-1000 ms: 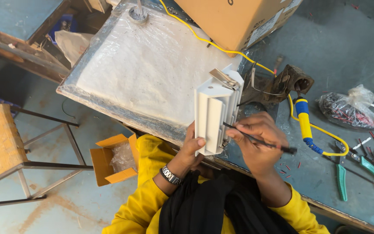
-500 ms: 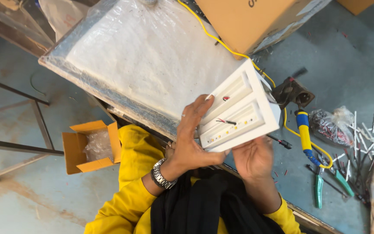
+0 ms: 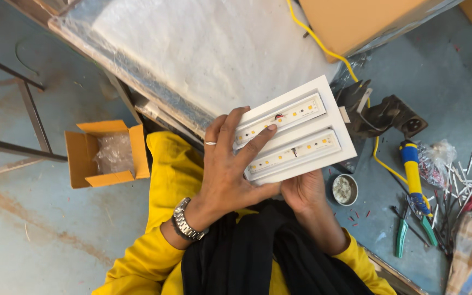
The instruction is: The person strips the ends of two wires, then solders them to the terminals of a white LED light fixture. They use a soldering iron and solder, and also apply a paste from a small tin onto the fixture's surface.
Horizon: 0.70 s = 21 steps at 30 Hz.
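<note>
Blue worktop [image 3: 454, 76], near edge: white light fixture [image 3: 296, 131] held face-up above it. Left hand [image 3: 230, 169] fingers spread across LED strips, right hand [image 3: 301, 191] gripping underneath. Inspection step, likely; next needs steady grip, turning.

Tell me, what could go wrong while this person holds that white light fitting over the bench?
The white light fitting is held in the air, the left hand over its face and the right hand beneath; a slip could drop it onto the small round tin or the pliers. A left fingertip rests on the upper LED strip, which pressure might damage. The yellow cable trailing nearby could snag.
</note>
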Available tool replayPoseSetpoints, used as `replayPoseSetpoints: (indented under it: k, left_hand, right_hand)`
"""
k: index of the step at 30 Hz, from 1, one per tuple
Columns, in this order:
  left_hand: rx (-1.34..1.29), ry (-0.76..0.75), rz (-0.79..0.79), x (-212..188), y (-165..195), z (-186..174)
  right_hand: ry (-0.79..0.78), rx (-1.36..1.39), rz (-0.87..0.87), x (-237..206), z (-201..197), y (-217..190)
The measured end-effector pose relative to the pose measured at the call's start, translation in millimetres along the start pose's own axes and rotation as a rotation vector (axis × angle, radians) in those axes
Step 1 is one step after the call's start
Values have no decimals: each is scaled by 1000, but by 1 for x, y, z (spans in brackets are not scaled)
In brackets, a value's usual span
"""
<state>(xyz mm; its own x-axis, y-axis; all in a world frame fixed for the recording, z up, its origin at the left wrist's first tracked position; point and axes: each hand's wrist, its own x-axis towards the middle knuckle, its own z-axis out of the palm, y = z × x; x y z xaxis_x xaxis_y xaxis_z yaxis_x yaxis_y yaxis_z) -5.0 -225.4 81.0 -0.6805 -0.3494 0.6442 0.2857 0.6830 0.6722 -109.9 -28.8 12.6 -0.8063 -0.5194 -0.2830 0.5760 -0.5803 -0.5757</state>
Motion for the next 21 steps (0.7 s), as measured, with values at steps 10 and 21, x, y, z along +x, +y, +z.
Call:
replayPoseSetpoints:
  k: [10,21]
  left_hand:
    - [174,-279,-134,-3,-28,-11]
    - [268,-432,-28,5,-38,19]
  right_hand:
    - [-15,-329,510,-39,-3,4]
    - [-52,-1687,-725,-34,40,-71]
